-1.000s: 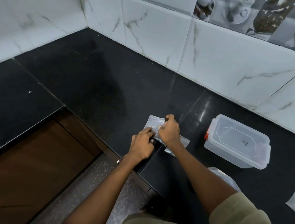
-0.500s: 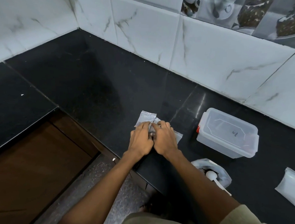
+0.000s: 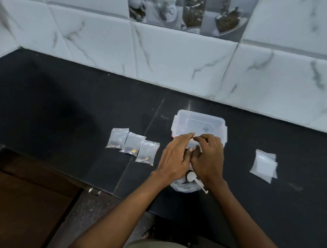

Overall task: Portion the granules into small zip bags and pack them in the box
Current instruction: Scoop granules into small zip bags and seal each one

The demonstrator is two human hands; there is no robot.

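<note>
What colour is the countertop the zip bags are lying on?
Black and glossy, with thin seams between slabs; the countertop shows in the head view, the only one.

Both hands, the left (image 3: 173, 158) and the right (image 3: 208, 159), met over the near edge of a clear lidded box (image 3: 200, 123) on the dark surface (image 3: 66, 110), fingers curled. Three filled zip bags (image 3: 132, 145) lay just left of them, a stack of empty bags (image 3: 264, 165) to the right. A white scoop (image 3: 194, 178) showed beneath the wrists.
</note>
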